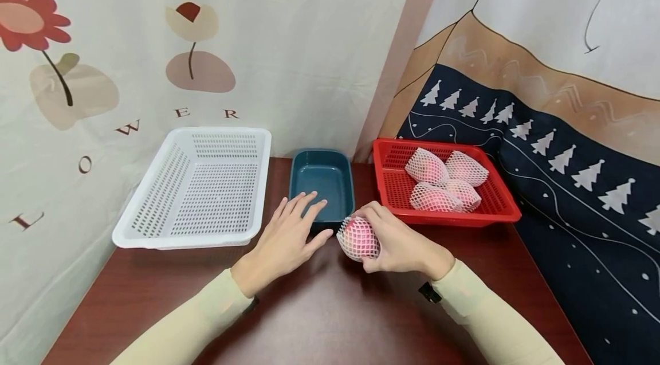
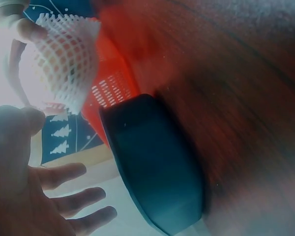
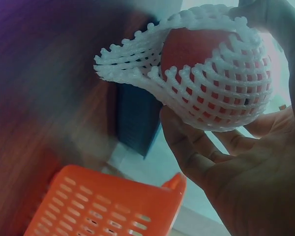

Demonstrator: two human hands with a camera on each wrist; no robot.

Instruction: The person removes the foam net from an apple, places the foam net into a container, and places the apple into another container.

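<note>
My right hand grips an apple-like red fruit in a white foam net, just in front of the dark teal dish. In the right wrist view, the net gapes at one end and shows the bare red skin. Fingers and thumb bend around the net's sides. My left hand hovers at the dish's near left side with its fingers spread, holding nothing. Its thumb points toward the netted fruit but stays apart from it. The left wrist view shows the dish beyond those fingers.
On the left stands a white perforated basket with nothing in it. A red basket at the right holds several netted fruits. Printed curtains hang behind the reddish-brown table.
</note>
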